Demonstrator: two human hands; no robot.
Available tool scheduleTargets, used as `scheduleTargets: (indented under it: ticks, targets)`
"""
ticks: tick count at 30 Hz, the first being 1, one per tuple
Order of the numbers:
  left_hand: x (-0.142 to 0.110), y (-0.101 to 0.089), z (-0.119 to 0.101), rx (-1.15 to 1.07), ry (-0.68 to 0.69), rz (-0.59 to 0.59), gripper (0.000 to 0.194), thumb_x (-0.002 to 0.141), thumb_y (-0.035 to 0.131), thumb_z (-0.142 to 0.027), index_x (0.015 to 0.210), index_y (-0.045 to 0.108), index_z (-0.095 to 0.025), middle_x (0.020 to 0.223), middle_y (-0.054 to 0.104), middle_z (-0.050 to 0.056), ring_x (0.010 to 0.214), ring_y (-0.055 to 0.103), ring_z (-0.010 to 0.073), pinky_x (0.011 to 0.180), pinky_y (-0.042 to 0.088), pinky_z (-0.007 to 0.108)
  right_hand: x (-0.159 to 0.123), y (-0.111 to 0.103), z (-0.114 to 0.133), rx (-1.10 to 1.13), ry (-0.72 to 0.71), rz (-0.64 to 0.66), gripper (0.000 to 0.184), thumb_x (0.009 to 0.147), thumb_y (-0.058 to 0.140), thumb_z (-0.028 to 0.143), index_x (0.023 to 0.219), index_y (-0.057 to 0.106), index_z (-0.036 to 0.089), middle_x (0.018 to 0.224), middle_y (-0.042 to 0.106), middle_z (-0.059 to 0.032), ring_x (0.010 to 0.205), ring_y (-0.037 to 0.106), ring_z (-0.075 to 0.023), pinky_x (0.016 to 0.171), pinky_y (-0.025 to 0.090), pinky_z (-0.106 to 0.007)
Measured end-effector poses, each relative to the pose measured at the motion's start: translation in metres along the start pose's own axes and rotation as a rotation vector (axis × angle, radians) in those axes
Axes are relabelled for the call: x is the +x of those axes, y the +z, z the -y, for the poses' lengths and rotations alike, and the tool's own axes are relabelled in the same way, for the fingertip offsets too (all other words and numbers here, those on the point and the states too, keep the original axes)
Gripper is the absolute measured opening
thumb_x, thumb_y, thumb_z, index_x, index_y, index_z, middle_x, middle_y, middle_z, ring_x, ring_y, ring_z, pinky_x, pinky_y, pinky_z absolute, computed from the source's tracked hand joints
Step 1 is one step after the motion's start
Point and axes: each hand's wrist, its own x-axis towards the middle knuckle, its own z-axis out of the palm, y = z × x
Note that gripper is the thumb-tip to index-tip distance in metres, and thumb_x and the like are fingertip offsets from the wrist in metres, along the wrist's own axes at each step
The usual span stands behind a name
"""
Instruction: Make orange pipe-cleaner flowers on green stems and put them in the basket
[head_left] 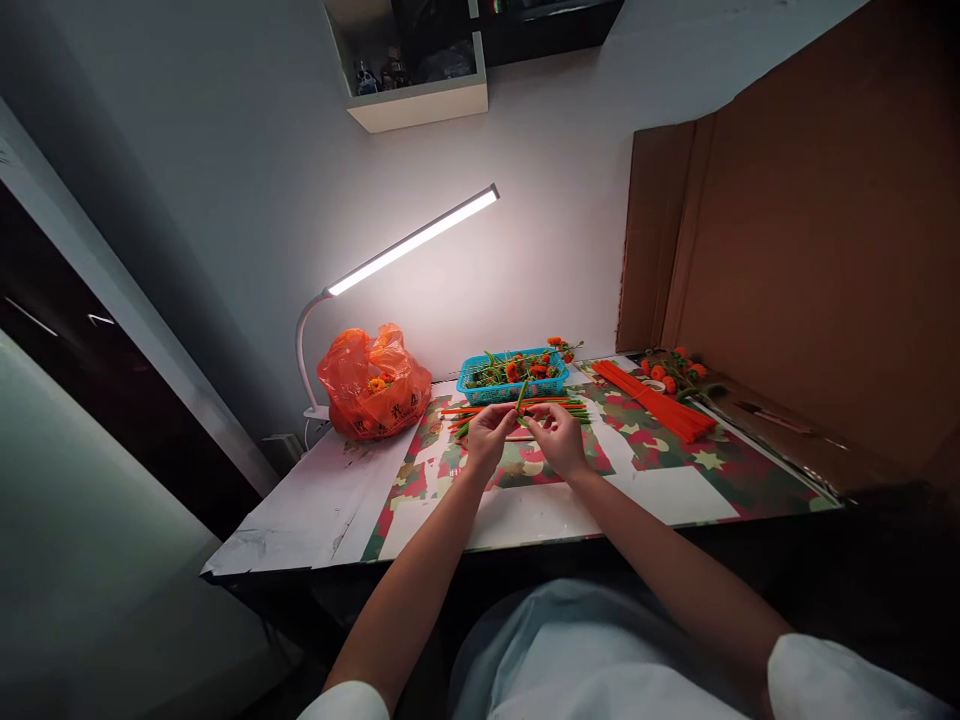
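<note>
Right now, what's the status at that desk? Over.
Left hand and right hand together, pinching a small green stem. Stem pile and blue basket just behind. Nothing blocking.

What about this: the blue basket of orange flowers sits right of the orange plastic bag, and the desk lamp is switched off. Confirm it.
Not quite. The desk lamp is switched on, glowing in the head view. The blue basket does sit right of the orange plastic bag.
</note>
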Motion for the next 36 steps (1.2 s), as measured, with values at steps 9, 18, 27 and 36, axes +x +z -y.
scheduleTargets:
  ticks: [9, 18, 27, 36]
  targets:
    - [0.000, -0.001, 0.005, 0.146, 0.185, 0.012, 0.022, 0.069, 0.071, -0.036, 0.079, 0.069, -0.016, 0.086, 0.071, 0.007, 0.080, 0.066, 0.0188, 0.073, 0.053, 0.033, 0.001, 0.009, -0.005, 0.160, 0.229, 0.088, 0.021, 0.066, 0.061, 0.039, 0.061, 0.056, 0.020, 0.064, 0.058, -0.0030, 0.058, 0.047, -0.0155, 0.056, 0.036, -0.029]
    - [-0.004, 0.005, 0.002, 0.195, 0.315, 0.052, 0.015, 0.077, 0.065, -0.031, 0.079, 0.069, -0.017, 0.094, 0.070, 0.009, 0.090, 0.065, 0.0200, 0.076, 0.052, 0.032, -0.001, 0.005, 0.005, 0.735, 0.851, 0.353, 0.018, 0.066, 0.066, 0.030, 0.064, 0.051, 0.019, 0.054, 0.047, 0.0038, 0.047, 0.036, -0.0078, 0.044, 0.029, -0.022]
    - [-0.002, 0.002, -0.006, -0.048, -0.030, -0.089, 0.038, 0.067, 0.069, -0.048, 0.085, 0.069, -0.015, 0.106, 0.068, 0.011, 0.090, 0.064, 0.0213, 0.072, 0.056, 0.034, -0.003, 0.007, 0.002, 0.408, 0.390, 0.038, 0.026, 0.061, 0.069, 0.042, 0.061, 0.058, 0.018, 0.059, 0.056, 0.0010, 0.058, 0.046, -0.0127, 0.054, 0.034, -0.026]
    - [-0.004, 0.003, -0.009, -0.001, -0.078, -0.039, 0.035, 0.058, 0.077, -0.043, 0.072, 0.067, -0.012, 0.068, 0.067, 0.003, 0.064, 0.063, 0.0131, 0.066, 0.056, 0.030, -0.004, 0.007, -0.003, 0.092, 0.121, -0.004, 0.024, 0.072, 0.057, 0.040, 0.070, 0.061, 0.017, 0.068, 0.063, -0.0049, 0.061, 0.052, -0.0165, 0.057, 0.040, -0.029]
